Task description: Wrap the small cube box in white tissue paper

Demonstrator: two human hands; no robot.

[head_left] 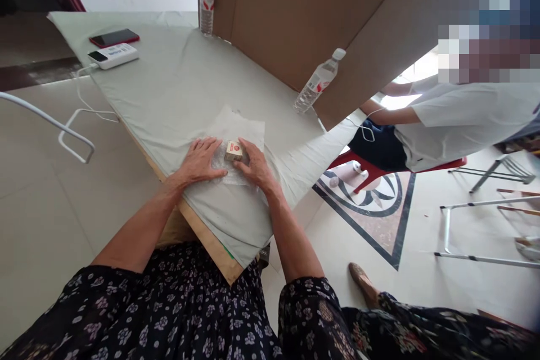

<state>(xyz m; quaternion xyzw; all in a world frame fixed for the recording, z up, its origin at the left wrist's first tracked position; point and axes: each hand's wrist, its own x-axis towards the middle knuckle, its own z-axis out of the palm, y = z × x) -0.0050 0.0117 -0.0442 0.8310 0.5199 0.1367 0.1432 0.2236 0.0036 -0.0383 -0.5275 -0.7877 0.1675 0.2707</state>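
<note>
A small cream-coloured box point(233, 151) with red print rests on a sheet of clear bubble wrap point(230, 122) near the table's corner. To its left, my left hand point(201, 162) lies spread on the wrap, fingers stretched out and apart from the box. My right hand point(254, 166) is at the box's right side, with the thumb at its near edge and a forefinger at its far edge. Part of the wrap is hidden under both hands.
A grey cloth covers the table point(169, 84). A tall cardboard panel point(287, 17) stands across it, with two water bottles point(206, 5) beside it. A phone point(115, 37) and a white cabled device point(113, 55) lie far left. Another person point(464, 107) sits at right beyond the panel.
</note>
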